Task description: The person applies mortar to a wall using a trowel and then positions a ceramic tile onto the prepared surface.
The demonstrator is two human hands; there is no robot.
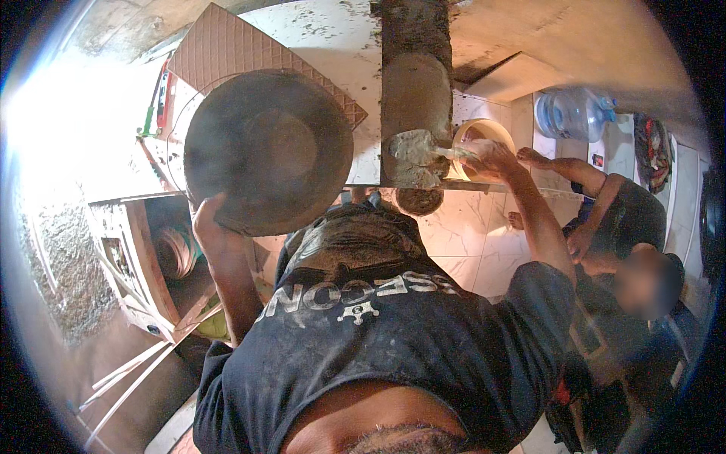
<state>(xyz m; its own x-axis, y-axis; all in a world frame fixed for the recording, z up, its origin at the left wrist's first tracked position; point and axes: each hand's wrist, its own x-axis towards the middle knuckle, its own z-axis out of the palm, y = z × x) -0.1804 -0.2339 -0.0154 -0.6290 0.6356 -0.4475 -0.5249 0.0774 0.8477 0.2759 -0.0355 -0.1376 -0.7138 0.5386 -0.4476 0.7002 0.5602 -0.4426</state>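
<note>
A large round black basin (265,174) rests at the left part of the white counter, its rim near the front edge. My left hand (209,216) grips the basin's near rim, its fingers partly hidden behind it. In my right hand (491,159) is the handle of a trowel (414,147), whose blade is coated in grey mortar. The blade lies over a strip of wet mortar (416,87) that runs away from me between the white surfaces. Just behind my right hand stands a yellowish bucket (484,127), partly covered by the hand.
A brown ridged tile (234,49) lies partly under the basin. At the right, a clear blue water jug (567,113) lies on its side, and another person (628,219) sits near the counter. Thin white strips (128,371) stick out at lower left, beside a wooden frame (151,265).
</note>
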